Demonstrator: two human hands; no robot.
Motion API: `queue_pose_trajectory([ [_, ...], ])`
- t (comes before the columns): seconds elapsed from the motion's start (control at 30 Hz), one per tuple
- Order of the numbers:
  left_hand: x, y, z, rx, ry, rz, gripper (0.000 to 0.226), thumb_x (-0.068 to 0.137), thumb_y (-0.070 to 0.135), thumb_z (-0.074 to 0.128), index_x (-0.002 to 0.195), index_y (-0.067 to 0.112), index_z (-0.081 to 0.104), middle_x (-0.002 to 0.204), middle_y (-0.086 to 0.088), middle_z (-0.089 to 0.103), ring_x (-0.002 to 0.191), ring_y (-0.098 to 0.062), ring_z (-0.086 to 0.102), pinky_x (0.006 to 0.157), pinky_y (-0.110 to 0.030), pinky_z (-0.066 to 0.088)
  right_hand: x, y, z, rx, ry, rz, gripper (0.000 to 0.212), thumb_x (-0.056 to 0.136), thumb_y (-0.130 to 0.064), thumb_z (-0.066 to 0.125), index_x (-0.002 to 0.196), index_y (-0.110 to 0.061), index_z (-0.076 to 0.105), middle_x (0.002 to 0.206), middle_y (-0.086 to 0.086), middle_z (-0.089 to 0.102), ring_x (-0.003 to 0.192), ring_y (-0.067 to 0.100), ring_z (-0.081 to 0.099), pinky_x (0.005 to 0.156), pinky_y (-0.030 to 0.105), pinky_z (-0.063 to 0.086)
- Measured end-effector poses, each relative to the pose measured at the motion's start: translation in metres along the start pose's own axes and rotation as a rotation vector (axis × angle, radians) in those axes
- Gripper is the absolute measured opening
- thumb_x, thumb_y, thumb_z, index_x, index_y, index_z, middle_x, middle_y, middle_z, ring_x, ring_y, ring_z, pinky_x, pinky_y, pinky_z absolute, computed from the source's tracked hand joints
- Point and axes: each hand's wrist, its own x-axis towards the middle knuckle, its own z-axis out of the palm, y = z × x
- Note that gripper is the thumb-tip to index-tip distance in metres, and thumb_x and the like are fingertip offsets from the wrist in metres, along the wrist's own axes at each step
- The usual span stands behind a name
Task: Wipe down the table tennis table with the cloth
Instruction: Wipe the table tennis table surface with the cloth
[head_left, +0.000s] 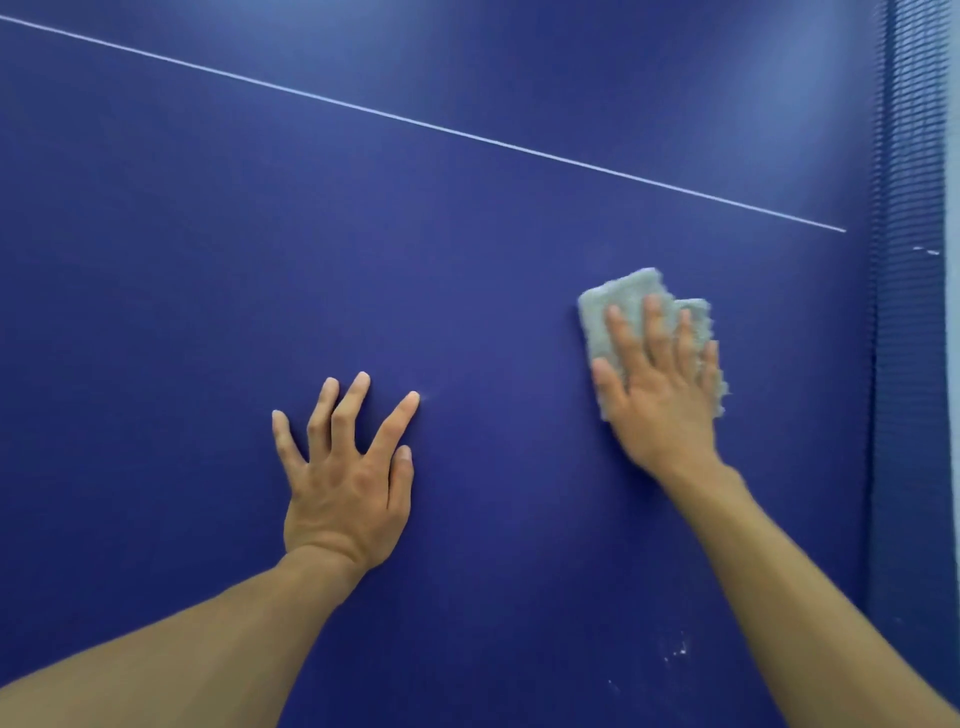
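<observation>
The dark blue table tennis table (467, 260) fills the view. A folded light grey cloth (626, 299) lies flat on it at the right. My right hand (657, 384) presses down on the cloth with straight, spread fingers and covers its lower half. To the left of the cloth, my left hand (345, 467) rests on the bare tabletop, fingers spread and fingertips touching the surface.
A thin white line (415, 123) runs diagonally across the table from upper left to right. The blue net (909, 364) stands along the right edge. Small white specks (678, 652) mark the surface near my right forearm.
</observation>
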Motion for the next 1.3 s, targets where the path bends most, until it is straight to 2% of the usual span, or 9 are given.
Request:
queue_pose_trajectory([
  [0.17, 0.002, -0.001, 0.001, 0.000, 0.015, 0.009, 0.055, 0.100, 0.041, 0.033, 0.154, 0.037, 0.039, 0.164, -0.011, 0.029, 0.153, -0.038, 0.024, 0.118, -0.076, 0.010, 0.104, -0.008, -0.036, 0.164, 0.038, 0.448, 0.064, 0.107, -0.058, 0.018, 0.166, -0.040, -0.001, 0.174, 0.000, -0.016, 0.159, 0.034, -0.017, 0.124, 0.064, -0.010],
  [0.23, 0.002, 0.000, 0.001, 0.010, 0.018, 0.015, 0.054, 0.100, 0.041, 0.033, 0.154, 0.038, 0.038, 0.163, -0.012, 0.029, 0.153, -0.038, 0.025, 0.118, -0.076, 0.010, 0.134, -0.046, -0.038, 0.159, 0.025, 0.450, 0.065, 0.108, -0.056, 0.020, 0.167, -0.036, 0.000, 0.174, 0.005, -0.015, 0.159, 0.039, -0.016, 0.123, 0.067, -0.009],
  [0.47, 0.004, 0.000, 0.002, 0.015, 0.022, 0.016, 0.055, 0.098, 0.041, 0.034, 0.153, 0.038, 0.036, 0.164, -0.012, 0.030, 0.153, -0.038, 0.026, 0.118, -0.076, 0.009, 0.044, -0.160, 0.012, -0.053, 0.009, -0.507, 0.060, 0.107, -0.054, 0.030, 0.165, -0.039, 0.023, 0.175, 0.004, 0.009, 0.161, 0.038, 0.002, 0.124, 0.066, 0.004],
  [0.57, 0.004, -0.001, 0.001, 0.006, 0.016, 0.019, 0.054, 0.099, 0.042, 0.034, 0.153, 0.037, 0.038, 0.164, -0.012, 0.029, 0.153, -0.038, 0.025, 0.119, -0.075, 0.008, -0.001, -0.117, 0.021, -0.055, -0.009, -0.621, 0.058, 0.108, -0.056, 0.033, 0.163, -0.042, 0.027, 0.175, -0.001, 0.015, 0.161, 0.033, 0.008, 0.127, 0.062, 0.007],
  [0.67, 0.004, 0.000, -0.001, 0.002, -0.006, 0.018, 0.055, 0.099, 0.041, 0.034, 0.153, 0.035, 0.039, 0.164, -0.012, 0.029, 0.153, -0.039, 0.026, 0.118, -0.076, 0.009, -0.011, -0.054, 0.013, -0.077, -0.005, -0.472, 0.060, 0.105, -0.058, 0.028, 0.163, -0.044, 0.021, 0.175, -0.004, 0.010, 0.162, 0.031, 0.005, 0.127, 0.062, 0.008],
  [0.77, 0.004, 0.000, -0.002, 0.003, -0.026, 0.009, 0.057, 0.099, 0.041, 0.033, 0.154, 0.028, 0.041, 0.163, -0.012, 0.030, 0.153, -0.039, 0.027, 0.118, -0.076, 0.011, 0.004, -0.005, -0.004, -0.008, -0.042, -0.043, 0.067, 0.099, -0.066, 0.012, 0.163, -0.049, 0.005, 0.175, -0.011, -0.009, 0.161, 0.024, -0.012, 0.128, 0.055, -0.007],
  [0.93, 0.004, 0.000, -0.001, 0.006, -0.028, -0.008, 0.064, 0.099, 0.042, 0.032, 0.157, 0.015, 0.037, 0.163, -0.011, 0.031, 0.153, -0.037, 0.028, 0.118, -0.076, 0.014, 0.032, -0.039, -0.003, 0.153, 0.044, 0.393, 0.066, 0.104, -0.060, 0.016, 0.165, -0.043, -0.001, 0.174, -0.003, -0.016, 0.159, 0.031, -0.019, 0.124, 0.062, -0.012],
  [1.17, 0.002, -0.001, 0.004, -0.092, 0.033, -0.008, 0.059, 0.104, 0.027, 0.033, 0.162, 0.022, 0.023, 0.165, -0.003, 0.027, 0.157, -0.030, 0.019, 0.122, -0.071, 0.005, -0.040, -0.140, 0.031, 0.020, -0.009, -0.292, 0.057, 0.106, -0.054, 0.015, 0.163, -0.048, 0.010, 0.176, -0.004, -0.004, 0.161, 0.032, -0.011, 0.125, 0.060, -0.011],
  [1.3, 0.000, -0.003, 0.000, -0.343, 0.128, -0.036, 0.058, 0.100, 0.014, 0.029, 0.157, 0.026, 0.034, 0.157, 0.001, 0.044, 0.156, -0.024, 0.024, 0.125, -0.064, -0.003, -0.125, -0.151, 0.052, 0.022, -0.040, -0.334, 0.056, 0.107, -0.051, 0.015, 0.163, -0.046, 0.022, 0.176, -0.004, 0.001, 0.161, 0.033, -0.006, 0.126, 0.060, -0.008],
])
